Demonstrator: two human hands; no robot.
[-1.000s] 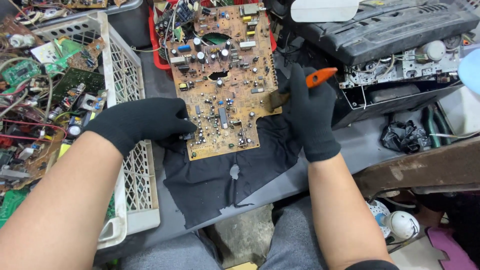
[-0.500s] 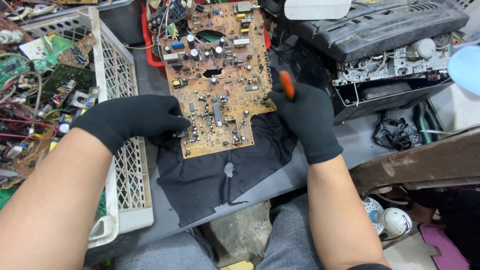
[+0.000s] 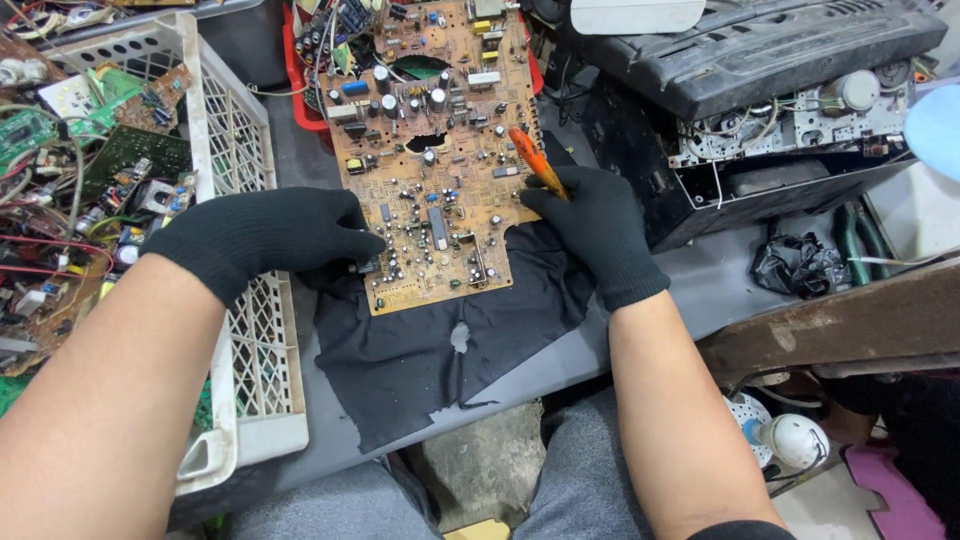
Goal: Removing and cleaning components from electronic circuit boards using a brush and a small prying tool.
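The black-gloved left hand (image 3: 265, 235) grips the left edge of the tan, component-studded circuit board (image 3: 430, 150), while the black-gloved right hand (image 3: 590, 225) is closed around an orange-handled tool (image 3: 533, 160) at its right edge. The board lies on a torn black cloth (image 3: 440, 340), between a white plastic crate (image 3: 245, 300) and a black opened device (image 3: 760, 80).

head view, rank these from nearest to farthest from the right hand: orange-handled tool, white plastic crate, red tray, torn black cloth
From the right hand:
1. orange-handled tool, in its grip.
2. torn black cloth, just under and left of it.
3. red tray, beyond the board, upper left.
4. white plastic crate, far left.
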